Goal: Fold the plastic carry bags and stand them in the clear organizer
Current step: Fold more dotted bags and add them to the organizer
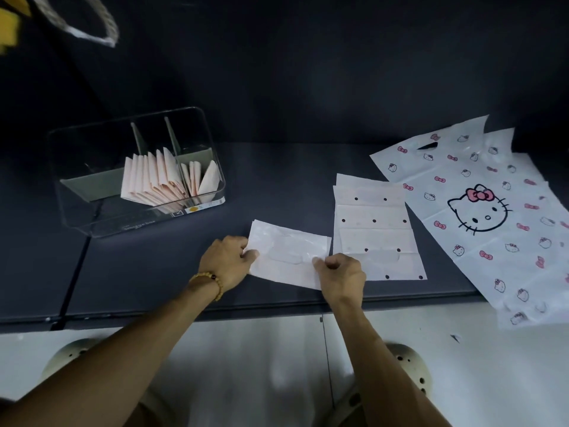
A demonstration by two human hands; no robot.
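You are pinching the folded pale bag (288, 255) lying between your hands, left hand (226, 260) at its left edge, right hand (341, 272) at its near-right corner.

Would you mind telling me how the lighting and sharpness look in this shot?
Head view: dim overall, corners darkened; the yellow thing top left is motion-blurred; straight table edges bow from wide-angle distortion; both hands and the bag stay fairly sharp.

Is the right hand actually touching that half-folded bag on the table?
Touching. The head view shows the right hand pinching the near right edge of the folded bag, thumb and fingers curled onto the plastic.
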